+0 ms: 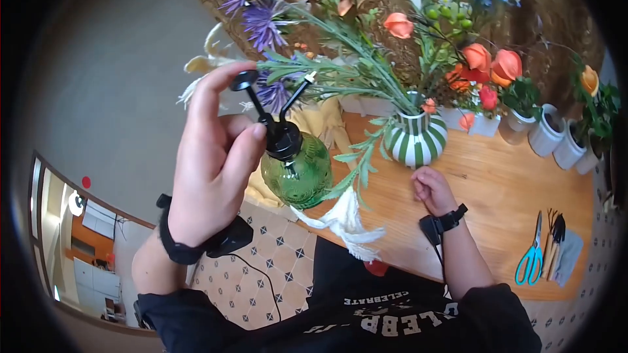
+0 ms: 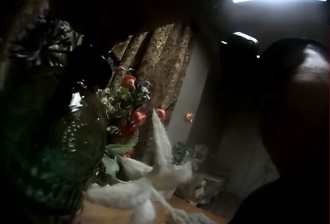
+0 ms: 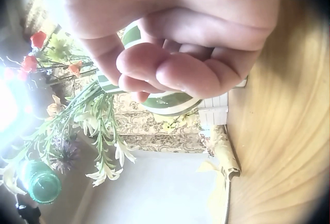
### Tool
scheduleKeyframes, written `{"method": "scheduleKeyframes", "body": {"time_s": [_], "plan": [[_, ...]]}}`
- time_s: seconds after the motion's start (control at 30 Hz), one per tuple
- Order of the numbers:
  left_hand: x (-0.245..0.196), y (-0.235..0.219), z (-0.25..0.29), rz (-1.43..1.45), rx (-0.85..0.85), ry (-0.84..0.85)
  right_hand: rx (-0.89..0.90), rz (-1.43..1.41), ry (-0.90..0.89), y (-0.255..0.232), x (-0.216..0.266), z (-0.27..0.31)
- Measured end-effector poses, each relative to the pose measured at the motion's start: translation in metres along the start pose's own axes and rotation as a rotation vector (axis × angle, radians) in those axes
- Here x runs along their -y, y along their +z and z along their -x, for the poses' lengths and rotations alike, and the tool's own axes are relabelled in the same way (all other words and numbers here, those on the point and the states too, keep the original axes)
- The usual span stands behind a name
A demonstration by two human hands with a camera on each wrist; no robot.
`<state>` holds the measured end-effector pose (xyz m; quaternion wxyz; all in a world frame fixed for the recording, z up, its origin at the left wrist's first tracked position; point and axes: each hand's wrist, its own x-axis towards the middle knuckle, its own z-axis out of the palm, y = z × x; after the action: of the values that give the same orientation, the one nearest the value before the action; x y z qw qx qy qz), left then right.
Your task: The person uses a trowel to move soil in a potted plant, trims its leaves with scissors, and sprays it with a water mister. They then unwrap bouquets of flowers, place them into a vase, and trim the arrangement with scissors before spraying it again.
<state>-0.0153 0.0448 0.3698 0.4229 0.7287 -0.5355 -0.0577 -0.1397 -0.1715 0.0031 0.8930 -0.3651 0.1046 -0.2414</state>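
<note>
My left hand (image 1: 212, 150) grips a green glass spray bottle (image 1: 299, 175) by its black pump top, raised left of the table's middle. The index finger lies on the plunger knob (image 1: 244, 79) and the thumb is at the black collar. The bottle's thin nozzle points up toward the flower stems. In the left wrist view the bottle (image 2: 56, 146) looms dark beside a white lily (image 2: 149, 182). My right hand (image 1: 433, 189) rests at the table with loosely curled fingers, holding nothing, just in front of a green-and-white striped vase (image 1: 417, 140) full of artificial flowers.
Purple spiky flowers (image 1: 265, 25) and a drooping white lily (image 1: 347, 222) spread around the bottle. Small white pots (image 1: 546, 134) with plants line the table's back right. Turquoise scissors (image 1: 531, 258) and small tools (image 1: 553, 248) lie at the right on the wooden table (image 1: 497, 189).
</note>
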Motion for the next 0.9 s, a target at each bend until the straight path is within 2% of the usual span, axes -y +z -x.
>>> {"method": "scheduleKeyframes", "body": {"time_s": [0.07, 0.13, 0.33, 0.43, 0.63, 0.73, 0.9], "plan": [[0.005, -0.003, -0.003, 0.083, 0.008, -0.064, -0.008, -0.003, 0.004, 0.0, 0.0, 0.0], [0.012, -0.003, -0.005, 0.092, -0.033, -0.051, -0.012, 0.0, 0.007, 0.0, 0.0, 0.0], [0.025, -0.001, -0.006, -0.156, -0.124, 0.234, -0.015, -0.001, 0.0, -0.001, -0.002, -0.001], [0.031, -0.002, -0.007, -0.236, -0.11, 0.302, -0.02, -0.001, 0.004, -0.001, -0.002, 0.0], [0.023, -0.005, -0.003, -0.45, -0.1, 0.233, -0.032, 0.011, 0.012, 0.001, 0.0, 0.0], [0.024, 0.003, -0.005, -0.276, -0.185, 0.286, -0.034, 0.016, 0.017, 0.001, 0.001, 0.0], [0.031, -0.005, -0.011, -0.295, -0.234, 0.343, -0.042, 0.012, 0.022, 0.0, 0.0, 0.0]]}}
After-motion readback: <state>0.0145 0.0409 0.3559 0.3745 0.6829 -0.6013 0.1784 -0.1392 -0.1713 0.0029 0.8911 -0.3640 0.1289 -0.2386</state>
